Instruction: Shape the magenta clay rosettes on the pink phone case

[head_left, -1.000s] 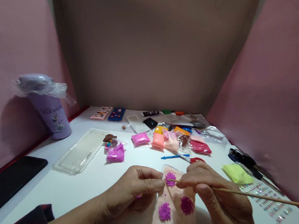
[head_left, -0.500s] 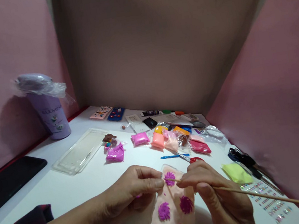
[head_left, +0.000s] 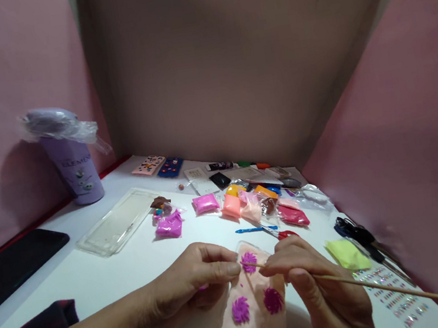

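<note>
Our left hand [head_left: 197,275] pinches a flat, peach clay-covered case [head_left: 256,324] at eleven o'clock; our right hand [head_left: 324,291] grips a thin wooden stick [head_left: 388,288].

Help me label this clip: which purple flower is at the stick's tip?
The topmost flower, beside the left hand; the stick reaches only it, none of the four below.

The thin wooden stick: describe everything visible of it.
The thin wooden stick is long, slender, light brown and apparently plain wood. It slants from the lower right of the picture up leftward through the right hand, gripped by thumb and fingers, which hide a short stretch. Its narrow tip lies over the topmost purple flower on the peach-covered case; how deeply it presses, if at all, is unclear. The far end fades near the picture's right edge.
</note>
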The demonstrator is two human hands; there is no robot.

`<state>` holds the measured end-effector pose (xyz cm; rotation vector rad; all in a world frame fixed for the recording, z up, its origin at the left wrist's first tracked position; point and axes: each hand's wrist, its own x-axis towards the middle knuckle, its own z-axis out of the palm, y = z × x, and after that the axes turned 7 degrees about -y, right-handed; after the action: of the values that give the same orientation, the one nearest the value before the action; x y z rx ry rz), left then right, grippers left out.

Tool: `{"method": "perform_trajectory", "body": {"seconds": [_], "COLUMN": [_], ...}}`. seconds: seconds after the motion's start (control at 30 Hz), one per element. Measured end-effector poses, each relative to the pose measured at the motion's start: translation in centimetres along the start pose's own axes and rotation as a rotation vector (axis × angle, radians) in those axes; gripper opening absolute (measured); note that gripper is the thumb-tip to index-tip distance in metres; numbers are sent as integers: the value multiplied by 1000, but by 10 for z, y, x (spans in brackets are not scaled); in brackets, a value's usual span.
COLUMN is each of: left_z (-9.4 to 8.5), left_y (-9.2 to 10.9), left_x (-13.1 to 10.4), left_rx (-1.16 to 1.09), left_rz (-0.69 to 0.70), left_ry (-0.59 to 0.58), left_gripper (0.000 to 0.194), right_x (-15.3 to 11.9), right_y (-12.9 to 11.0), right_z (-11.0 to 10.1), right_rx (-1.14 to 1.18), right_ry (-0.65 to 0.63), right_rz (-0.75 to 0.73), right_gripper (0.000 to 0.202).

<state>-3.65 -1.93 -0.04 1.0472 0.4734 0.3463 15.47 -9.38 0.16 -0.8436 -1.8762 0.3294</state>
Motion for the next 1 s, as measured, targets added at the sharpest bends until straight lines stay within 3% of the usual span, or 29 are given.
{"method": "perform_trajectory", "body": {"seconds": [0.53, 1.0], "left_z": [0, -1], "left_y": [1, -1], "left_x": [-1, 0], "left_rx": [4, -19], "left_rz": [4, 13], "left_ry": [-18, -23], "left_gripper": [17, 16], "right_x": [-5, -1], "right_y": [0, -1], "right_z": [-2, 0], "right_rx": [17, -10], "right_ry": [-1, -8], "right_rz": [36, -21], "right_gripper": [22, 22]}}
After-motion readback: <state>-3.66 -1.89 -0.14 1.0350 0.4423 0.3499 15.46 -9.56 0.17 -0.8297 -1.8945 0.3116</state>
